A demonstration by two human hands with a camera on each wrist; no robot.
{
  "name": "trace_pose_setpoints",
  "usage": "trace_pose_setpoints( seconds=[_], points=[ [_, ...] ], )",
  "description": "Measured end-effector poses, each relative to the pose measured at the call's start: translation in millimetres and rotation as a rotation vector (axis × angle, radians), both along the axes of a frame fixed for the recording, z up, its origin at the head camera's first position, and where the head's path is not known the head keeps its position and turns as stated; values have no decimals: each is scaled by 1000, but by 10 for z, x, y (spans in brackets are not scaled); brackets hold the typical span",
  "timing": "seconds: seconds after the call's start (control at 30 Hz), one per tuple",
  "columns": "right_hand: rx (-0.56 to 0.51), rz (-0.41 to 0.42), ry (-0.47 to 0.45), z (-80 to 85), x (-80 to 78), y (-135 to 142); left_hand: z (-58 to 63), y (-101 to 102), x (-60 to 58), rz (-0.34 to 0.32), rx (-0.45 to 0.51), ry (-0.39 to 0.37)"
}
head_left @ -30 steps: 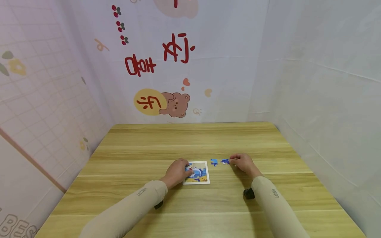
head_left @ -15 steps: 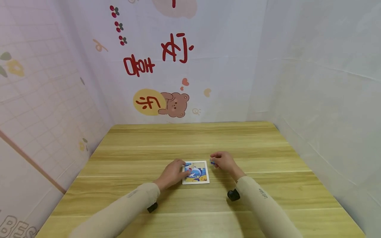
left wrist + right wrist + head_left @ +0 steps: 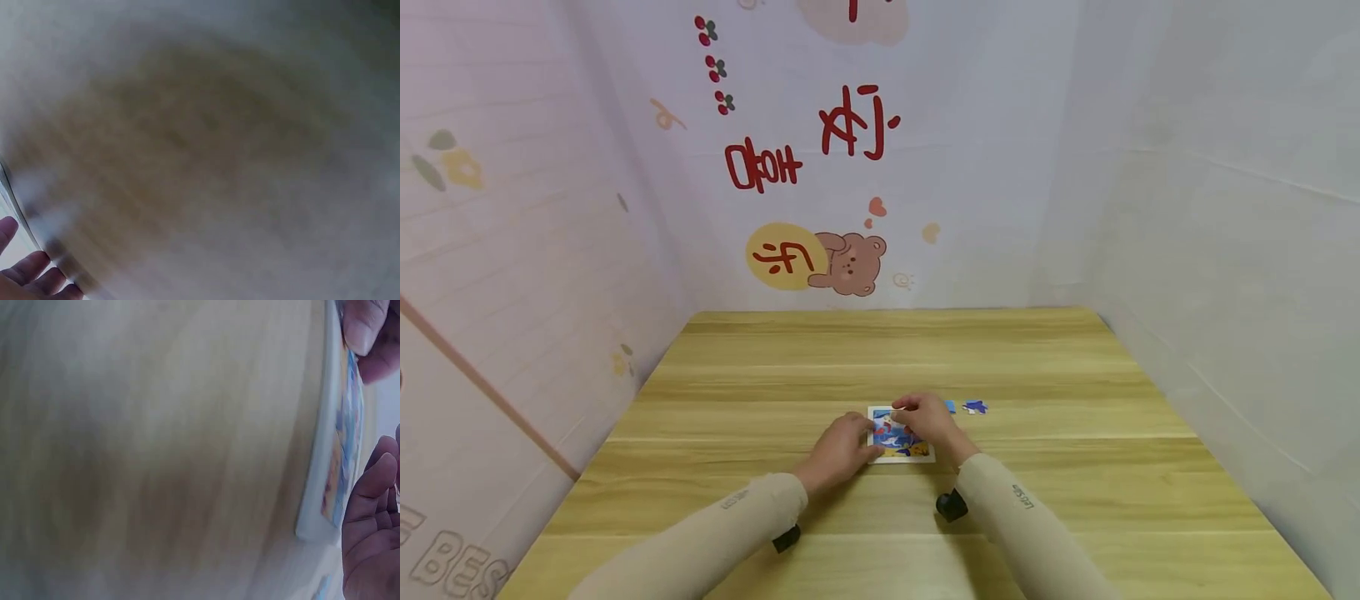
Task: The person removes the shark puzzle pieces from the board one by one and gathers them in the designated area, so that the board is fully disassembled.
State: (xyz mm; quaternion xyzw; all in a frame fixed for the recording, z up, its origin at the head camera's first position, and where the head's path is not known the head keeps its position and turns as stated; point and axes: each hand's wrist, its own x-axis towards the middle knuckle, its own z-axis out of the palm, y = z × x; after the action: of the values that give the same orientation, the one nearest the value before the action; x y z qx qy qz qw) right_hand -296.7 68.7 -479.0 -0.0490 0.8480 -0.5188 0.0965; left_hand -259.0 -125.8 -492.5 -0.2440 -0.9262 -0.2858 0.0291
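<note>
A square jigsaw puzzle tray (image 3: 901,459) with a white rim lies on the table and bears a blue and yellow sea picture. My left hand (image 3: 838,450) holds its left edge, thumb near the front corner and fingers farther back; several fingertips (image 3: 28,265) show in the left wrist view. Over the tray's back right part, my right hand (image 3: 928,419) has its fingers curled and appears to pinch a puzzle piece, mostly hidden beneath it. The right wrist view shows the curled right fingers (image 3: 375,478) beside the tray. Two loose blue pieces lie beyond the right hand, including a darker puzzle piece (image 3: 976,407).
The wooden table (image 3: 880,350) runs back to a white wall cloth (image 3: 985,225) with printed figures. More cloth walls rise at the left and right. A black wrist camera (image 3: 951,505) sits under the right sleeve, and another wrist camera (image 3: 786,538) under the left.
My right hand has moved left from the loose pieces to above the tray's back right part. My left hand stays at the tray's left edge. The head view has shifted slightly.
</note>
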Motion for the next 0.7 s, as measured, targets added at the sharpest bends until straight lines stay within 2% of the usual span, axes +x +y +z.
trace_pose_setpoints(
  seconds=[0.3,0.7],
  points=[
    [19,-26,-29,-67,12,-64,-40,14,-2,9,-50,19],
    [120,56,-20,-54,-14,-61,-32,16,-5,-2,-52,31]
  ],
)
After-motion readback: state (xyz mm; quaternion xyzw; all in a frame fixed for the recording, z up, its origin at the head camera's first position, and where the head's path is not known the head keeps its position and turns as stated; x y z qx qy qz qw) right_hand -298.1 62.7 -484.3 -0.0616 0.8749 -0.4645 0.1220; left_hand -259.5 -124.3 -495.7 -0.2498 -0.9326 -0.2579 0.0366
